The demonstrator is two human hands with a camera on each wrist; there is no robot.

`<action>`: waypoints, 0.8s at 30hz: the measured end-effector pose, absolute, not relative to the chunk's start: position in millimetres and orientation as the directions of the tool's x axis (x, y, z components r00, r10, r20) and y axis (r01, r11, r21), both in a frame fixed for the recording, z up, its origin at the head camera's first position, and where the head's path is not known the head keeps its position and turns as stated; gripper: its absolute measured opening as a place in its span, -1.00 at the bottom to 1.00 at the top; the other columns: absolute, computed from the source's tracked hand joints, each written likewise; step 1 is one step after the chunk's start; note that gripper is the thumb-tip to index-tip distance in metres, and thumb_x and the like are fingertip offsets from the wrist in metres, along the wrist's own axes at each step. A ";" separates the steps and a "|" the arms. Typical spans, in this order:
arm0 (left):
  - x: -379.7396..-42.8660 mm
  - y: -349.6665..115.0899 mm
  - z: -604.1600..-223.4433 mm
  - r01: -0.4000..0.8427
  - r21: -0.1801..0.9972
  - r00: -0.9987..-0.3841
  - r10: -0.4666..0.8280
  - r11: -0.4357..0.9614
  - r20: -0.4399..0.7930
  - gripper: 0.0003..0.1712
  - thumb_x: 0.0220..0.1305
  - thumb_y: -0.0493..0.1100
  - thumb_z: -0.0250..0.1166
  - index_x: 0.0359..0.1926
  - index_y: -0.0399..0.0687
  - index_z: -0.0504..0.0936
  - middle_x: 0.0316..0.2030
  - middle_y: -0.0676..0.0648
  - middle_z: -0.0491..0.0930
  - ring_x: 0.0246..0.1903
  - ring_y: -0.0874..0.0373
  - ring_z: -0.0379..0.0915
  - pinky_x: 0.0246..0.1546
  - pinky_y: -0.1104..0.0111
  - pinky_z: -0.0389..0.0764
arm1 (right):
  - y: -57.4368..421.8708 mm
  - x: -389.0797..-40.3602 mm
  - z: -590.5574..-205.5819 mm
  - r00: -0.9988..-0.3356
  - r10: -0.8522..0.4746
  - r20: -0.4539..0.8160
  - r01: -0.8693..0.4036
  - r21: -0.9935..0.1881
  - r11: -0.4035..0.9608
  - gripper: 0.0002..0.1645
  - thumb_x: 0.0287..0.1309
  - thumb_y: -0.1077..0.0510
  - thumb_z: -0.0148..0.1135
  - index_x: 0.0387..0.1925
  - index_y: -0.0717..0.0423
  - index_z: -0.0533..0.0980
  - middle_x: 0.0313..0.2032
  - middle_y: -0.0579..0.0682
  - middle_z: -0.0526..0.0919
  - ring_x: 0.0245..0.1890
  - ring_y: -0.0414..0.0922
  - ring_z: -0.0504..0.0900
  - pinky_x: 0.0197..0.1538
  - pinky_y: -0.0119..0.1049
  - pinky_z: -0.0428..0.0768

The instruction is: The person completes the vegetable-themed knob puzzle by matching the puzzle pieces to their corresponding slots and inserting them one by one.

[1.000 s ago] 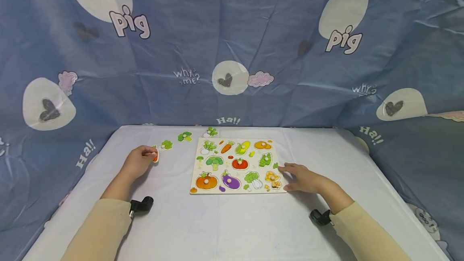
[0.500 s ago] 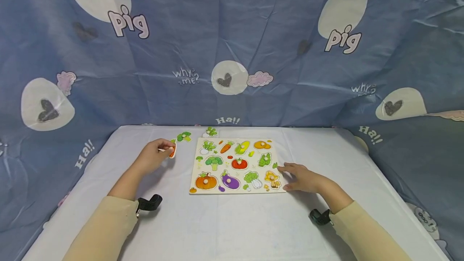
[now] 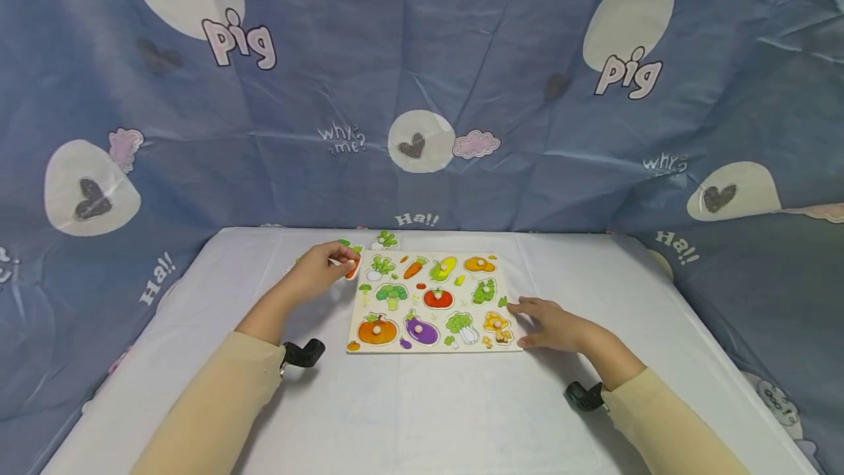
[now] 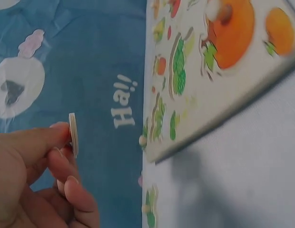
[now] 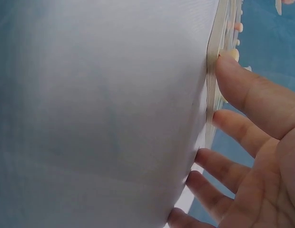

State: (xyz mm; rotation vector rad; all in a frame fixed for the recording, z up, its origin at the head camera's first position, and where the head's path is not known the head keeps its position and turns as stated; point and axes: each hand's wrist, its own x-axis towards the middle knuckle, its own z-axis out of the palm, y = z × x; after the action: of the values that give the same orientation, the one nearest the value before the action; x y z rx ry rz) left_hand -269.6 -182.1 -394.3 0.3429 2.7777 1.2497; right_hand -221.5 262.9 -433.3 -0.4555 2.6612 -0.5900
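A wooden vegetable puzzle board [image 3: 431,348] lies flat in the middle of the white table, with several pieces seated in it. My left hand [image 3: 343,264] pinches a small orange-red puzzle piece [image 3: 352,268] just off the board's far left corner. The left wrist view shows that piece [image 4: 73,134] edge-on between thumb and fingers, above the cloth and left of the board [image 4: 219,114]. My right hand [image 3: 527,321] rests with straight fingers against the board's right edge. In the right wrist view its fingertips [image 5: 233,71] touch the board's rim [image 5: 213,95].
A loose green piece [image 3: 385,240] lies beyond the board's far left corner, and another [image 3: 349,245] is partly hidden behind my left hand. A blue printed cloth [image 3: 422,94] hangs behind and around the table. Black camera mounts [image 3: 303,352] sit at both wrists.
My left hand has carried the orange-red piece rightward from the table's left side to the board's far left corner. The right hand and the board have stayed put.
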 end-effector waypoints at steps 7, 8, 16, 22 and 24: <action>-283.8 -156.9 -399.7 0.189 0.747 -0.952 0.305 0.637 -0.019 -0.82 0.47 -0.15 0.21 -0.01 -0.09 0.63 -0.11 -0.11 0.55 -0.20 0.04 0.51 -0.23 0.25 0.54 | 263.3 -219.7 -431.3 -0.876 -0.394 -0.280 -0.234 -0.467 0.853 -0.10 0.08 -0.04 0.48 0.43 0.05 0.36 0.47 0.31 0.15 0.45 0.39 0.05 0.35 0.40 0.11; -286.1 -153.8 -401.3 0.187 0.749 -0.949 0.313 0.636 -0.030 -0.82 0.47 -0.14 0.21 -0.02 -0.08 0.63 -0.12 -0.10 0.55 -0.20 0.05 0.52 -0.23 0.26 0.55 | 263.5 -219.9 -430.9 -0.874 -0.398 -0.278 -0.238 -0.467 0.851 -0.10 0.08 -0.04 0.48 0.43 0.05 0.36 0.47 0.31 0.15 0.45 0.39 0.05 0.35 0.40 0.11; -302.2 -130.9 -411.0 0.195 0.754 -0.928 0.367 0.627 -0.066 -0.85 0.48 -0.17 0.19 -0.05 -0.08 0.64 -0.15 -0.08 0.55 -0.20 0.06 0.51 -0.25 0.25 0.57 | 264.8 -223.8 -432.6 -0.871 -0.400 -0.284 -0.249 -0.447 0.859 -0.07 0.09 -0.08 0.46 0.45 0.04 0.32 0.48 0.30 0.13 0.45 0.39 0.04 0.35 0.41 0.11; -310.5 -115.7 -416.1 0.210 0.721 -0.918 0.388 0.660 -0.088 -0.85 0.48 -0.21 0.18 -0.05 -0.10 0.64 -0.16 -0.06 0.56 -0.15 0.08 0.45 -0.04 0.22 0.50 | 263.5 -223.7 -433.6 -0.879 -0.375 -0.295 -0.218 -0.451 0.866 -0.08 0.08 -0.06 0.47 0.45 0.01 0.33 0.49 0.27 0.13 0.47 0.36 0.03 0.37 0.38 0.10; -312.9 -111.4 -417.2 0.215 0.709 -0.913 0.395 0.672 -0.098 -0.85 0.48 -0.22 0.17 -0.05 -0.12 0.64 -0.17 -0.06 0.57 -0.16 0.08 0.45 -0.04 0.21 0.51 | 262.6 -223.3 -433.6 -0.879 -0.371 -0.299 -0.213 -0.450 0.867 -0.08 0.08 -0.06 0.47 0.45 0.01 0.33 0.49 0.27 0.13 0.47 0.36 0.03 0.37 0.38 0.10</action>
State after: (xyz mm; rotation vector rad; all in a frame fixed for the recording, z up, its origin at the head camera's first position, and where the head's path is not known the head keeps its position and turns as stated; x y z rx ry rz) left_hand -312.9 -111.4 -417.2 0.4915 2.6440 1.0749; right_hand -223.3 262.6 -433.6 -0.4326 2.6604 -0.5794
